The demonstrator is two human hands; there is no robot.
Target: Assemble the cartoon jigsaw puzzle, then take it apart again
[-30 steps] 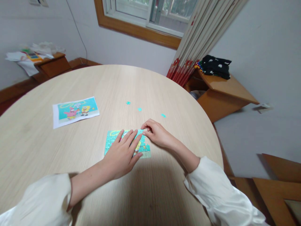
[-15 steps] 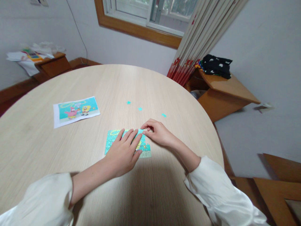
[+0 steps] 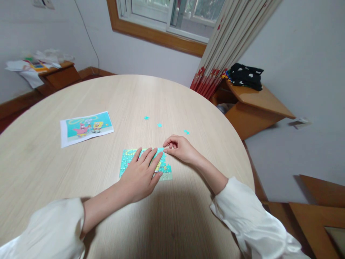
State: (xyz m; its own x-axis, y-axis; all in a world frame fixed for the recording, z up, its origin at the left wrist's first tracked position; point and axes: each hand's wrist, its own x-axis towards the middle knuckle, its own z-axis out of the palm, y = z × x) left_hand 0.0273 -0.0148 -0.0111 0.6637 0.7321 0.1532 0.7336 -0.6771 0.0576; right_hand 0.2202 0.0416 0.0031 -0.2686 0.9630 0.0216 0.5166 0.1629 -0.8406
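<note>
In the head view, I see a big round bench (image 3: 121,93) made of pale wood, with a smooth top. Past its far edge there is a white wall (image 3: 161,59) and a window (image 3: 151,10) with a brown wooden frame. A pale curtain (image 3: 239,32) hangs beside the window, and it is red near the bottom. To the right is a brown cabinet (image 3: 256,109) with a black cloth (image 3: 246,76) with white spots on top. Far off to the left, papers (image 3: 21,66) sit on a small brown stand (image 3: 60,76). On the bench, a picture sheet (image 3: 88,129) with a pink and a yellow cartoon friend lies to the left. The blue-green puzzle (image 3: 124,162) lies flat in the middle, on the person's side, and its upper right edge is bumpy. Three loose pieces (image 3: 159,125) lie apart from each other beyond it. The left hand (image 3: 140,176) rests palm down on the puzzle, its fingers spread a little and pinching nothing. The right hand (image 3: 183,150) is at the puzzle's top right corner. Its thumb and pointing finger are close together with their tips by that corner, but I cannot tell if they pinch a piece.
</note>
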